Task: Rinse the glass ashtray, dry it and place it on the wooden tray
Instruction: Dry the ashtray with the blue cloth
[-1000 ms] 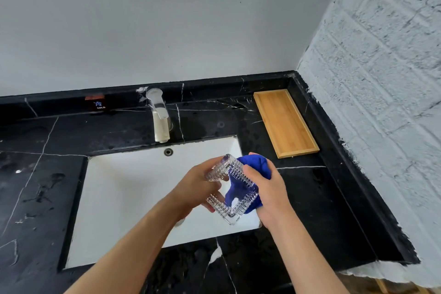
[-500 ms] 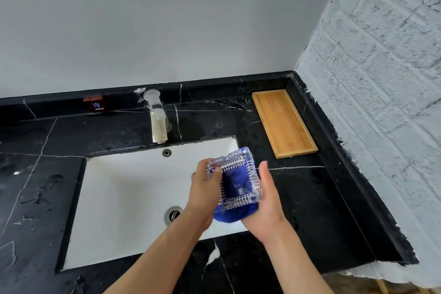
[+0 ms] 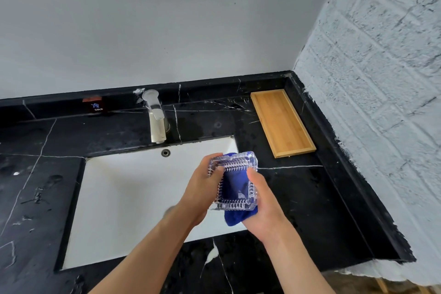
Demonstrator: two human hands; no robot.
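A square ribbed glass ashtray (image 3: 235,203) is held over the right side of the white sink (image 3: 124,198). My left hand (image 3: 202,188) grips its left rim, thumb inside. My right hand (image 3: 265,205) holds a blue cloth (image 3: 235,218) against the ashtray's underside, thumb on its right rim; the cloth shows blue through the glass. The wooden tray (image 3: 281,124) lies bare at the back right of the counter.
A chrome faucet (image 3: 156,122) stands behind the sink, no water running. Black marble counter (image 3: 310,210) surrounds the basin, with a raised black edge. A white brick wall (image 3: 381,102) closes the right side. A round mirror hangs above.
The ashtray has turned from a diamond tilt with its opening sideways to facing up at me. The cloth has moved from inside and behind it to beneath it.
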